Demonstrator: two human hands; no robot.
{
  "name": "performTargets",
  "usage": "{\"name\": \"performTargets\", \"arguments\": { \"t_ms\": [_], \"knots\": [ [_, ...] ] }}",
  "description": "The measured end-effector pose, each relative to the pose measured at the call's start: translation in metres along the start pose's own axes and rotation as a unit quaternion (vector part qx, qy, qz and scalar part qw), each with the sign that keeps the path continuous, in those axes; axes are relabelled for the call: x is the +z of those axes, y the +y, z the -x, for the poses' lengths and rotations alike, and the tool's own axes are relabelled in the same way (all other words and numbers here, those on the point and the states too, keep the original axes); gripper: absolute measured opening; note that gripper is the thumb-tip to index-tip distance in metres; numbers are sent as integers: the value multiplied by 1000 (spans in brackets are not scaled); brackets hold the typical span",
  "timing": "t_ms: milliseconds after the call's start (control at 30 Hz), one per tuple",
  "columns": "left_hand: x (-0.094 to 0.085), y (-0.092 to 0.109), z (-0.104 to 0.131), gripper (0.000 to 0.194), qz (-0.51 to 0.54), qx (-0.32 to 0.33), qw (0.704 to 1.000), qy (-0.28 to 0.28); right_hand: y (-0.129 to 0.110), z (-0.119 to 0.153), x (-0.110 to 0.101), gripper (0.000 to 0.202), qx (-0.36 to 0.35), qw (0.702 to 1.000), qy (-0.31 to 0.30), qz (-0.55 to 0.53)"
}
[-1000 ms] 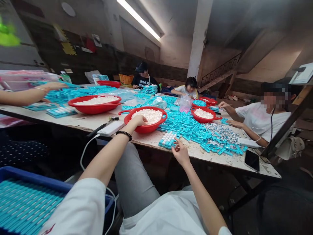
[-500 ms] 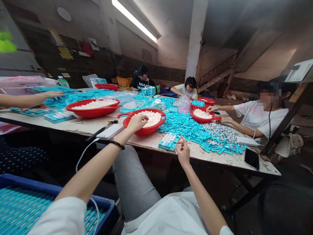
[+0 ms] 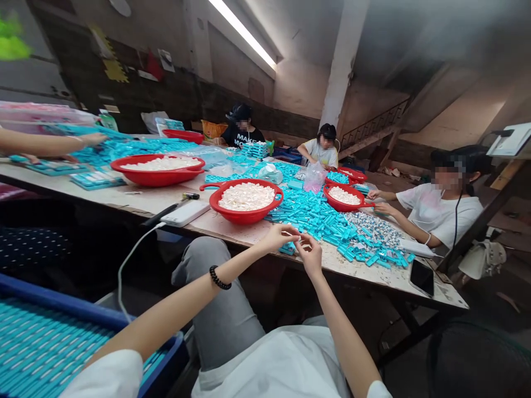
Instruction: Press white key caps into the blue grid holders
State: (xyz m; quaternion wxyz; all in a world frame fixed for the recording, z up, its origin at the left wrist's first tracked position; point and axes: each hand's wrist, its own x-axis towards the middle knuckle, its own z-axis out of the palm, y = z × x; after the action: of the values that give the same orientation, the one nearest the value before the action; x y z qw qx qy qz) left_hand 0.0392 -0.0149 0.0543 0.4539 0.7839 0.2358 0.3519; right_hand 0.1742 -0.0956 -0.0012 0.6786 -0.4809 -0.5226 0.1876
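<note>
left hand [image 3: 277, 237] & right hand [image 3: 310, 254] are tg, fingertips touching or just about, a bit right of the near red bowl [image 3: 244, 218] and on the wearer's side of it. fingers look pinched, can't tell if there's smth tiny btwn them tbh.

far left of that bowl and way lower: blue crate [image 3: 62, 301] w/ rows of turquoise stuff. up on the table, well left of the bowl, a co-worker's hand [image 3: 93, 139] over turquoise pcs, then flat turquoise boards [image 3: 97, 179]. closer on its left, another red bowl [image 3: 157, 178], plus a white pwr bank [image 3: 185, 214] w/ a cable. near bowl itself is full of white pcs [image 3: 246, 196]. just right of it & nearer, a turquoise board [image 3: 287, 249], mostly hidden by the hands. big turquoise heap [image 3: 317, 213] right beside the bowl; further right, smaller red bowl [image 3: 342, 206], then a black phone [image 3: 422, 278].
</note>
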Motion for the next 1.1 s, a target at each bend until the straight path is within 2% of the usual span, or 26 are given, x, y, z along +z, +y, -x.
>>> {"name": "performTargets", "arguments": {
  "t_ms": [200, 300, 400, 500, 633, 767, 967, 1100],
  "knots": [
    [-2, -3, 3, 42, 23, -13, 1000, -3, 3, 4, 2, 34, -5, 1000, 3, -1],
    [-6, -6, 9, 41, 4, 4, 1000, 0, 8, 1, 1, 34, -4, 1000, -14, 3],
    [-12, -8, 15, 34, -114, 62, 992, -3, 16, -6, -2, 36, 23, 999, -32, 18],
    [-15, -9, 21, 28, -266, 133, 955, -21, 22, -11, -6, 36, 47, 997, -52, 36],
    [-13, -11, 31, 35, -345, 178, 920, -60, 21, -11, -8, 31, 45, 993, -84, 64],
    [-12, -9, 40, 48, -379, 187, 904, -67, 17, -10, -7, 29, 47, 990, -105, 80],
    [-12, -11, 44, 43, -393, 190, 895, -88, 18, -9, -5, 28, 41, 987, -115, 100],
    [-8, -17, 49, 47, -392, 180, 899, -71, 21, -7, -4, 25, 34, 986, -113, 114]
  ]
}}
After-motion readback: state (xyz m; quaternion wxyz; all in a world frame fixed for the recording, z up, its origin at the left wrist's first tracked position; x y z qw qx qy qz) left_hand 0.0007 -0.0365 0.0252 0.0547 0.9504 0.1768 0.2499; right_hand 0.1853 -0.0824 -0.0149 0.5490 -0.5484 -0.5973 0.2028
